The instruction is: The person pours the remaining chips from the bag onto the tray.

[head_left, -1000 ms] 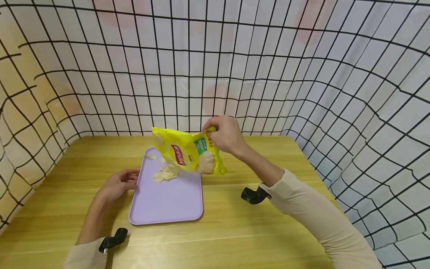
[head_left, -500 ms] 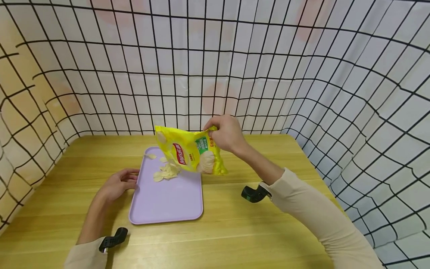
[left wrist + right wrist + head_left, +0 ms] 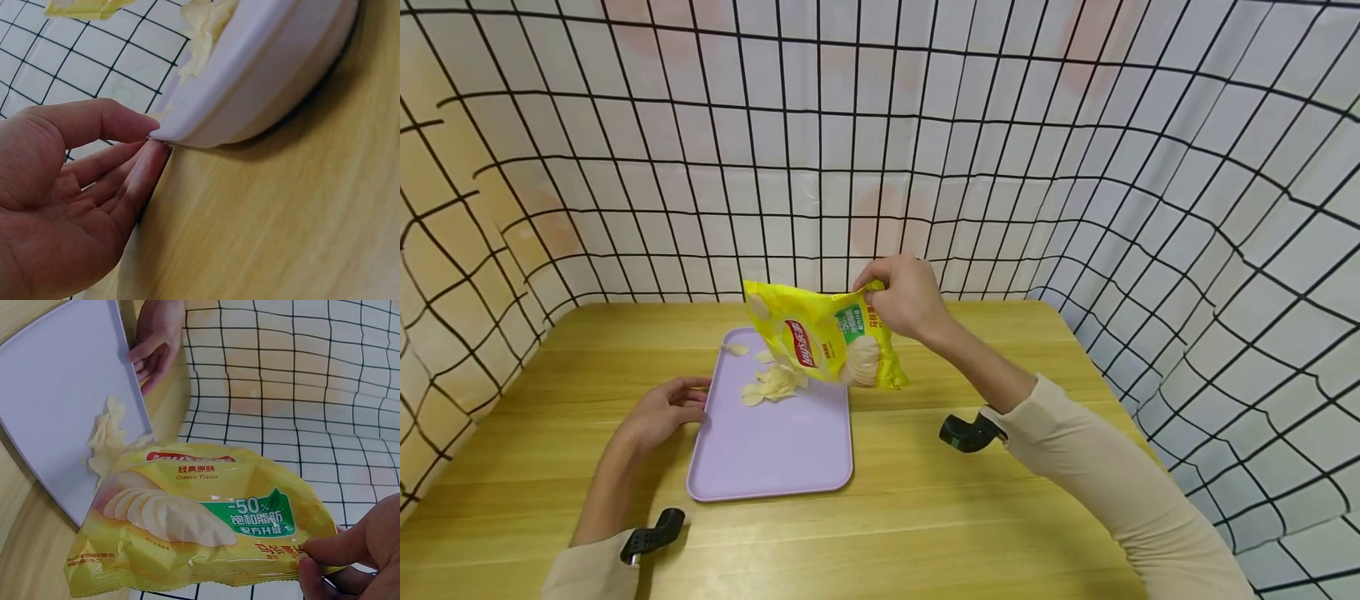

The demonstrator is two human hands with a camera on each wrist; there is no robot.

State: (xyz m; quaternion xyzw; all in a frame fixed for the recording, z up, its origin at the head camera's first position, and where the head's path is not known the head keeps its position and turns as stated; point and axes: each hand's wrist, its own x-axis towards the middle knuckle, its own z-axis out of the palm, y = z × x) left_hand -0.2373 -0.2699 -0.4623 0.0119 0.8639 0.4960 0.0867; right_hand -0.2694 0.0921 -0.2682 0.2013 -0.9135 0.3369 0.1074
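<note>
A yellow bag of potato chips (image 3: 820, 342) hangs tilted over the back of a lilac tray (image 3: 775, 454), its left end lower over the tray. My right hand (image 3: 906, 300) pinches the bag's upper right corner between thumb and fingers, as the right wrist view also shows. Pale potato chips (image 3: 773, 385) lie in a small heap on the tray below the bag, with a few loose ones near the far left corner. At the tray's left edge, my left hand (image 3: 662, 410) pinches the rim between thumb and fingertips, plain in the left wrist view (image 3: 81, 181).
The tray lies on a wooden table (image 3: 955, 525). A black wire grid (image 3: 820, 175) with white sheeting behind it rises at the back and both sides. Each wrist carries a black camera mount (image 3: 970, 434) that sticks out over the table.
The bag has shifted very slightly to the right in my right hand. The chip heap beneath it looks a little changed in shape. My left hand stays at the tray's rim.
</note>
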